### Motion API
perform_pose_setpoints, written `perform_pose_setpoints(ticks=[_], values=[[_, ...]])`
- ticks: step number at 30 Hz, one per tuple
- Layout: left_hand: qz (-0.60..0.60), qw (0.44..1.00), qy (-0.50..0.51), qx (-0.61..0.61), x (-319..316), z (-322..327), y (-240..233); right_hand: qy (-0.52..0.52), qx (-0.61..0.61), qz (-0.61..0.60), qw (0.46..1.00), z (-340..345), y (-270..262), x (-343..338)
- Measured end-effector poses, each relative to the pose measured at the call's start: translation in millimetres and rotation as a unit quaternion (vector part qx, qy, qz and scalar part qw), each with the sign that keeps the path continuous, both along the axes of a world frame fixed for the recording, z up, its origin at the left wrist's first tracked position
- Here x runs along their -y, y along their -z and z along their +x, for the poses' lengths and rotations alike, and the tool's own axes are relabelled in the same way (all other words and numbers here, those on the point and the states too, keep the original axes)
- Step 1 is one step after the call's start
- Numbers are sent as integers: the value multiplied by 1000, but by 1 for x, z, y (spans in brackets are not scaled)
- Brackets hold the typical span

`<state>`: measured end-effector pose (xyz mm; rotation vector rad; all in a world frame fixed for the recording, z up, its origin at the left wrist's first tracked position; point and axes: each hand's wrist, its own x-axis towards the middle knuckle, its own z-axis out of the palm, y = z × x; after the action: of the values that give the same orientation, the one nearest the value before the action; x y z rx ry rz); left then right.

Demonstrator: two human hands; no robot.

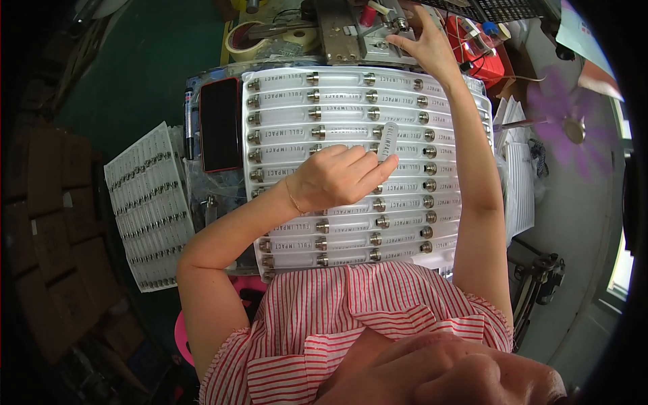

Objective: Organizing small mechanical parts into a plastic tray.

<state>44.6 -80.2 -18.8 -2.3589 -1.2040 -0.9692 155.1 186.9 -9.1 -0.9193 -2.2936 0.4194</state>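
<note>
A clear tube point(389, 142) with printed lettering is pinched between the thumb and fingers of my left hand point(344, 174), tilted up over the tray. Below that hand, a white plastic tray point(247, 121) holds rows of clear tubes with metal end fittings point(314, 96); my left hand and forearm cover part of them. Beyond the tray's far edge, my right hand point(430, 48) reaches to a metal fixture point(377, 48) on the bench. Its thumb and fingers are spread, with the thumb at the fixture's side. Some fingertips are hard to make out.
Left of the tray lie a phone point(220, 124) and a marker pen point(189, 124). Another filled tray point(149, 217) leans farther left. Tape rolls point(245, 40) and a red-handled part point(368, 16) sit at the back. A purple fan point(574, 129) spins at right, near a red container point(488, 66).
</note>
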Motion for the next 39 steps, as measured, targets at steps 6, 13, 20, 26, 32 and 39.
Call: perform_pose_setpoints(ticks=[6,13,20,26,32,39], values=[[-60,985,32,161,-1,16,-14,0,1,-115,993,147,-9,-54],[-187,949,217,134,19,80,1,35,194,-74,978,201,13,-23],[-145,960,235,42,33,148,41,30,318,-40,947,203,24,-23],[-141,976,166,-6,34,140,48,-78,158,-108,978,193,50,-30],[-117,988,98,0,-21,37,17,-1,-158,-367,917,195,23,3],[48,978,-177,-101,-147,-53,0,1,-199,-331,923,165,-2,4]])
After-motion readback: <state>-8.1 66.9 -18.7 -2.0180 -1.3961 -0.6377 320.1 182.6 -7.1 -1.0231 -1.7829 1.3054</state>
